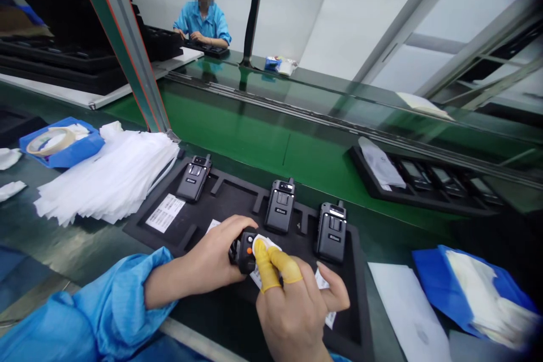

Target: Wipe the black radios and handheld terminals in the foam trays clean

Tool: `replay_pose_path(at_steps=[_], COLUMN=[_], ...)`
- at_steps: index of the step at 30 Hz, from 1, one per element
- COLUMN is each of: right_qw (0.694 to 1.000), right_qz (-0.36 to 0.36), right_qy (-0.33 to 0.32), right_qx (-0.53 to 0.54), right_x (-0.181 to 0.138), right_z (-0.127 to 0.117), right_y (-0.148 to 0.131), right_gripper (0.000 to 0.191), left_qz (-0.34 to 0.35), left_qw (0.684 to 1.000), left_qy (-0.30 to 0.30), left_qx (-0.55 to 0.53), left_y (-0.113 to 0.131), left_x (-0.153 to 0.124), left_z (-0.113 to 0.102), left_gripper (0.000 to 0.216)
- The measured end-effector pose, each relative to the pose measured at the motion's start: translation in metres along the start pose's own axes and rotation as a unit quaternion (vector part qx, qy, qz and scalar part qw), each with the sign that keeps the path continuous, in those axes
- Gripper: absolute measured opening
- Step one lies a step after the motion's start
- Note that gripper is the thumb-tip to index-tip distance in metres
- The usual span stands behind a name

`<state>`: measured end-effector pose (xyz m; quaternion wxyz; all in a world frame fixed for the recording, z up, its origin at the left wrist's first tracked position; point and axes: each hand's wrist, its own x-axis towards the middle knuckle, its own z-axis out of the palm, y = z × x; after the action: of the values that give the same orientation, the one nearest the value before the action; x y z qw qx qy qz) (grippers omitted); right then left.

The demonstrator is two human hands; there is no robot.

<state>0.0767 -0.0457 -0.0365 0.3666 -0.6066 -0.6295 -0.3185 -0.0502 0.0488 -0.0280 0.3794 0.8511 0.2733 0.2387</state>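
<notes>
Held device black, button orange; cloth white, finger cots yellow. Sleeve bright blue. Foam tray black, label white with black print.

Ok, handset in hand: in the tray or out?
Out: the left hand grips the handset above the black tray, where three others lie.

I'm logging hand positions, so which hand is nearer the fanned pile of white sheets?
Left. The left hand, holding a black device, is right of the pile of white sheets; the right hand, across the device, is farther right.
</notes>
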Motion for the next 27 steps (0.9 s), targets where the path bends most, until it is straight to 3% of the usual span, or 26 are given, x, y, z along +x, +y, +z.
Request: replay_pose_path(at_steps=[5,11,19,27], right_qw=[1.000,0.996,0.998,0.997], right_qz=[0.010,0.014,0.030,-0.004], right_qy=[-0.013,-0.031,-0.037,-0.033], right_qx=[-0.002,0.082,0.031,0.076], right_x=[0.004,0.005,-0.004,0.004], right_z=[0.001,0.004,0.003,0.006], right_y=[0.009,0.005,0.022,0.009], right_gripper=[0.024,0.035,0.033,0.035], left_qz=[0.007,0.016,0.013,0.035], left_qw=[1.000,1.000,1.000,0.999], left_qy=[0.006,0.004,0.008,0.011], left_qx=[-0.002,-0.003,0.005,0.006], left_y=[0.000,-0.003,0.001,-0.004], left_x=[0.000,-0.001,0.000,-0.001], left_z=[0.000,0.001,0.001,0.002], left_gripper=[0.054,0.057,0.056,0.060])
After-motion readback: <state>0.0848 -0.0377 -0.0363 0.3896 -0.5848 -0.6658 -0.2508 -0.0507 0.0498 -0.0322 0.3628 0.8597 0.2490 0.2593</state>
